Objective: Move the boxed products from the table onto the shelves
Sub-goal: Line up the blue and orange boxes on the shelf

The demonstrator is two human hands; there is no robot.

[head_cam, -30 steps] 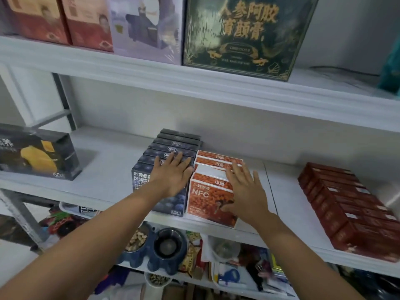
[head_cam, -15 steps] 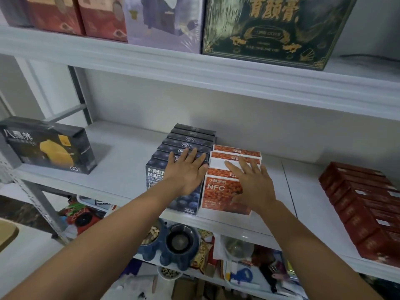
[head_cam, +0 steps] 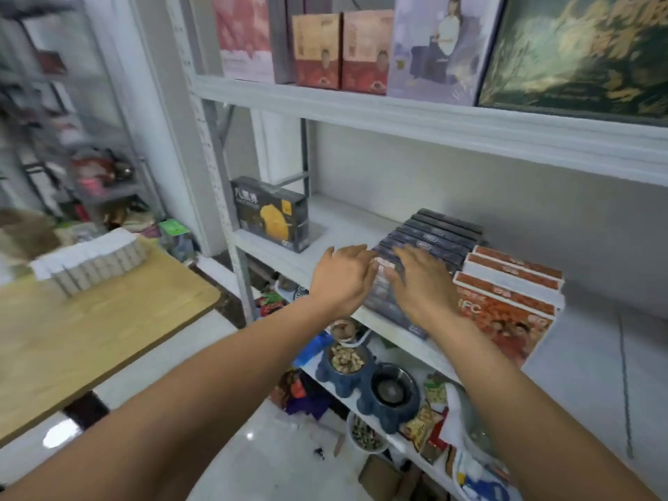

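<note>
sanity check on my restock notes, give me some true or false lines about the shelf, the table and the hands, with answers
1. Both the left hand and the right hand are at the dark blue boxes, fingers straight. True.
2. The orange boxes stand left of the dark blue boxes. False: they stand right beside them, on the right.
3. A row of pale boxes is on the wooden table. True.
4. The black box with the yellow picture is on the top shelf. False: it stands on the middle shelf, left of the dark blue boxes.
</note>
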